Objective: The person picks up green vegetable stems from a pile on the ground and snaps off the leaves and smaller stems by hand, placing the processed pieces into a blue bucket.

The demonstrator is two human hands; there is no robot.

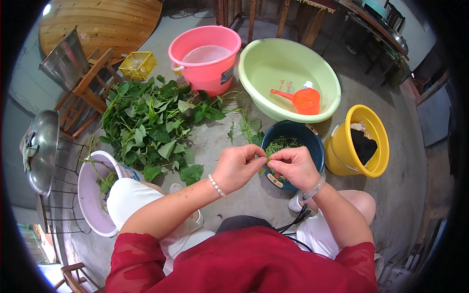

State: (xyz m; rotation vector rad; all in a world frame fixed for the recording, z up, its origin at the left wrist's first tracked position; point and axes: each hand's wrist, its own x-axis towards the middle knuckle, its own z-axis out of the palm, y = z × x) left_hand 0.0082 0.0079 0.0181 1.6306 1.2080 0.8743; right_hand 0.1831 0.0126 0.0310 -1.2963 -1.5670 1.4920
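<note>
Over the dark blue basin, my left hand and my right hand meet fingertip to fingertip. Both pinch a small piece of green stem, mostly hidden by the fingers. Inside the basin lie many short cut green stems. To the left, a large heap of leafy green vines spreads over the concrete floor. A few loose leafy stems trail from it towards the basin. Beside my left knee stands a pale lilac bucket with some stems and leaves in it.
Behind the heap is a pink bucket of liquid. A large pale green tub holds water and a red dipper. On the right stands a yellow bucket with dark cloth. A wooden chair and metal colander are at left.
</note>
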